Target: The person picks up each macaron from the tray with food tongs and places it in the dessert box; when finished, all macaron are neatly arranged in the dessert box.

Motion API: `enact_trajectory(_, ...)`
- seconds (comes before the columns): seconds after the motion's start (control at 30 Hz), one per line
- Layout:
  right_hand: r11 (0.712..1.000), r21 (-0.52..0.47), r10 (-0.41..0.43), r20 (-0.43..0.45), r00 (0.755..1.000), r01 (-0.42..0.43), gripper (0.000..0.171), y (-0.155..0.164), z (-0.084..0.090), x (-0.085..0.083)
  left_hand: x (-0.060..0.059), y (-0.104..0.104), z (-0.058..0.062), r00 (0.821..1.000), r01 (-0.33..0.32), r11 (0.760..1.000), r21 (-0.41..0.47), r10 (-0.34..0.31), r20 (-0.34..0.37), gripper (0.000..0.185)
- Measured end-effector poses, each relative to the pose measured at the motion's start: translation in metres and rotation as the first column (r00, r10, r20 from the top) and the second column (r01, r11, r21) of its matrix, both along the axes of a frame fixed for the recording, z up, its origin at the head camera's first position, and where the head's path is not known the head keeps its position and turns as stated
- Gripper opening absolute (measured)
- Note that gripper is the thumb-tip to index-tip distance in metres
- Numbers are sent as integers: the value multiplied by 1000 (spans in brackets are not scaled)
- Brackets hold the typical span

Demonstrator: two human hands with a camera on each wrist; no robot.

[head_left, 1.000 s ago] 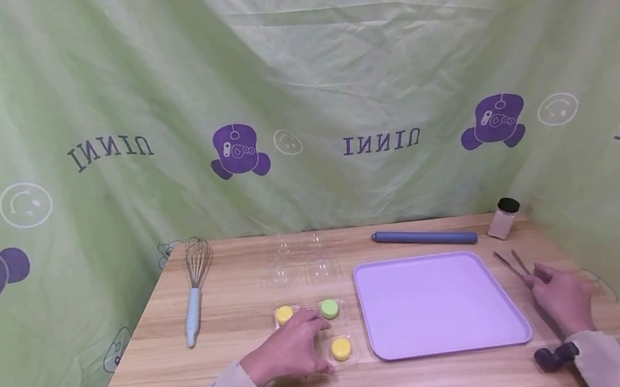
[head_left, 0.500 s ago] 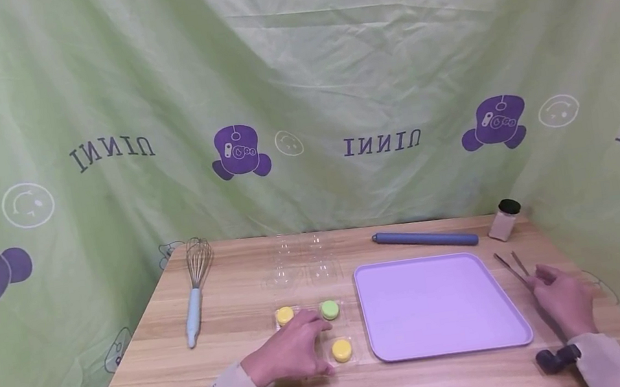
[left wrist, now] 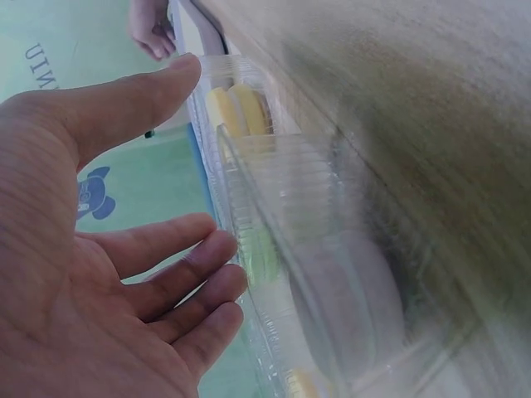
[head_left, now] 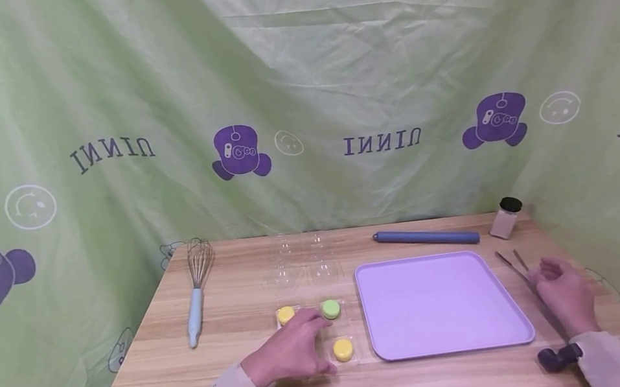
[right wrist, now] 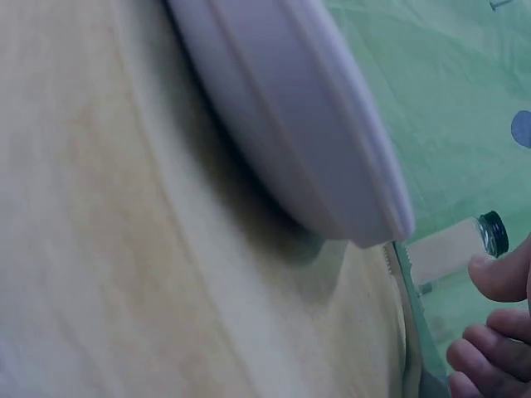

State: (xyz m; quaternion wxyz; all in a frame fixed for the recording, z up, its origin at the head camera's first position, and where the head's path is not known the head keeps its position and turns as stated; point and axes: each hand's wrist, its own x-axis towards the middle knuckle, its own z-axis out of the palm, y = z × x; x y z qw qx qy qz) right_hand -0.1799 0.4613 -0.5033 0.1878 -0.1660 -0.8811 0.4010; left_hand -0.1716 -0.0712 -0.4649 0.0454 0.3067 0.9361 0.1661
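In the head view my left hand [head_left: 292, 351] spans a clear plastic tray [head_left: 352, 338], thumb by its near edge and fingertips by the green macaron [head_left: 331, 309]. Yellow macarons sit at the tray's far left and near right [head_left: 343, 349]. The left wrist view shows a pale purple macaron [left wrist: 344, 303] in the compartment hidden under that hand; thumb and fingers lie apart beside the tray wall. On the right, my right hand [head_left: 566, 296] hovers over metal tongs [head_left: 514, 268], which lie with their arms spread. Its fingers are loosely bent with nothing between them.
A lilac tray [head_left: 442, 303] lies between the hands. Behind it are a blue rolling pin [head_left: 426, 237] and a black-capped jar [head_left: 504, 220]. A clear domed lid [head_left: 325, 272] lies behind the macarons, and a whisk [head_left: 195, 316] stands off to the left.
My right hand has risen slightly off the tongs, its fingertips drawing away from them. The left hand stays in place over the macaron tray.
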Motion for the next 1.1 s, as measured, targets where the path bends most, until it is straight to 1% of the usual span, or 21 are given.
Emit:
enact_trajectory(0.03, 999, 5, -49, 60, 997, 49, 64, -1, 4, -5, 0, 0, 0, 1000, -4, 1000, 6, 4, 2, 83)
enact_trajectory(0.07, 997, 10, -80, 96, 992, 79, 66, -2, 8, -8, 0, -1, 1, 1000, -8, 1000, 12, 8, 2, 83)
enact_trajectory(0.13, 993, -18, -110, 126, 986, 114, 70, -2, 13, -13, 0, -2, 3, 1000, -17, 1000, 26, 16, 3, 83)
enact_trajectory(0.2, 989, -49, -130, 124, 984, 137, 75, -3, 17, -15, 0, -4, 6, 1000, -17, 999, 48, 17, -5, 81)
enact_trajectory(0.3, 985, -65, -152, 100, 983, 159, 77, -6, 22, -16, -2, -7, 13, 1000, -24, 996, 87, 25, -14, 76)
enact_trajectory(0.37, 981, -85, -169, 77, 983, 176, 76, -10, 27, -16, -5, -12, 19, 999, -40, 990, 134, 42, -18, 72)
enact_trajectory(0.47, 974, -115, -190, 50, 980, 195, 75, -17, 38, -16, -14, -23, 27, 994, -91, 970, 228, 102, -38, 67)
enact_trajectory(0.53, 971, -138, -193, 36, 980, 196, 75, -22, 47, -16, -21, -33, 33, 987, -127, 941, 314, 153, -59, 64)
enact_trajectory(0.6, 969, -162, -188, 21, 982, 189, 77, -28, 56, -17, -28, -45, 39, 977, -152, 913, 377, 196, -80, 63)
enact_trajectory(0.67, 969, -176, -176, -10, 984, 171, 79, -34, 65, -19, -36, -58, 48, 971, -151, 894, 422, 214, -105, 64)
enact_trajectory(0.7, 969, -186, -171, -36, 985, 161, 79, -37, 69, -20, -40, -64, 53, 967, -155, 885, 438, 226, -115, 65)
enact_trajectory(0.8, 971, -204, -151, -136, 979, 122, 79, -50, 87, -24, -55, -83, 67, 953, -153, 872, 466, 254, -163, 69)
enact_trajectory(0.9, 977, -206, -107, -243, 964, 56, 79, -64, 106, -31, -72, -99, 81, 937, -154, 848, 507, 288, -197, 73)
enact_trajectory(0.93, 979, -202, -87, -270, 959, 32, 79, -69, 113, -33, -78, -104, 85, 931, -151, 839, 522, 298, -211, 75)
enact_trajectory(1.0, 983, -184, -37, -309, 950, -21, 80, -79, 125, -38, -86, -114, 93, 926, -143, 821, 552, 308, -219, 79)
enact_trajectory(1.1, 984, -147, 40, -370, 928, -101, 80, -93, 142, -48, -96, -127, 102, 916, -152, 810, 567, 331, -227, 85)
